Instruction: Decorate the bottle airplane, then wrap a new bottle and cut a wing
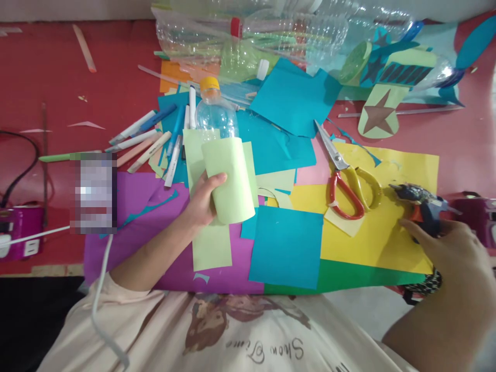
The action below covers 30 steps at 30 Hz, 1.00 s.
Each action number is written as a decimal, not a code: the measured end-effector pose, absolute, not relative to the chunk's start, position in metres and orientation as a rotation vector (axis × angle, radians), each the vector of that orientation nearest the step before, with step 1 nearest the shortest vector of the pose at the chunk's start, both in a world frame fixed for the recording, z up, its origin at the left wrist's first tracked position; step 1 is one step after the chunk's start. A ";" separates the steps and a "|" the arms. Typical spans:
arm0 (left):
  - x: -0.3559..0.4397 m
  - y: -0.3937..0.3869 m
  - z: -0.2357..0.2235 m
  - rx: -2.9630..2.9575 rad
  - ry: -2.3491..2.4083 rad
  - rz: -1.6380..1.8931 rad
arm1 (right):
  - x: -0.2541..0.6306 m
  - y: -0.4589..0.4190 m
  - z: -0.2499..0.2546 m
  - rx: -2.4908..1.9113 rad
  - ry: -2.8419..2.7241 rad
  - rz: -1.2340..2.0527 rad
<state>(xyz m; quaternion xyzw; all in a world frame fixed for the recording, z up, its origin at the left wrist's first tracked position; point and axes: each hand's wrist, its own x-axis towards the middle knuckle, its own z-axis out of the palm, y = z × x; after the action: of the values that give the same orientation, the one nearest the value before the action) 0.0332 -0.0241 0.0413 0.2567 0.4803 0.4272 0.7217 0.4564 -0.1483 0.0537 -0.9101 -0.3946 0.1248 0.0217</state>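
Observation:
My left hand (205,199) is closed on a curved sheet of light green paper (232,181), with the thumb across its front. Just beyond it shows a clear plastic bottle (217,118) with a yellow-orange cap; whether the paper wraps the bottle's lower part, I cannot tell. At the right, my right hand (453,248) has its fingers around the handle of a dark glue gun (426,206) over yellow paper, its nozzle pointing left. Scissors (337,160) with one red and one yellow handle lie between the two hands, blades slightly apart.
Markers (145,139) lie scattered at the left, near a phone-like device (96,194) with a cable. Blue paper (287,248) and purple paper (155,248) cover the front. Plastic bottles (279,36) line the back; a star-decorated paper craft (382,111) stands back right.

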 end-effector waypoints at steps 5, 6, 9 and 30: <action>0.033 -0.024 0.042 0.558 1.025 0.935 | 0.423 -0.132 0.074 -2.713 -0.600 0.622; 0.033 -0.024 0.042 0.552 1.021 0.936 | 0.412 -0.127 0.079 -2.613 -0.533 0.614; 0.034 -0.023 0.043 0.515 1.026 0.953 | 0.384 -0.114 0.091 -2.218 -0.405 0.787; 0.033 -0.022 0.042 0.584 1.011 0.887 | 0.274 -0.018 0.059 -1.318 -0.963 1.654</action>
<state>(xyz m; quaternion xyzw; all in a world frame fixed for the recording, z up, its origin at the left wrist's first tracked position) 0.0328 -0.0224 0.0423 0.2664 0.4615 0.4049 0.7430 0.2740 -0.0177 0.0593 -0.5205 -0.3801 0.6532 0.3974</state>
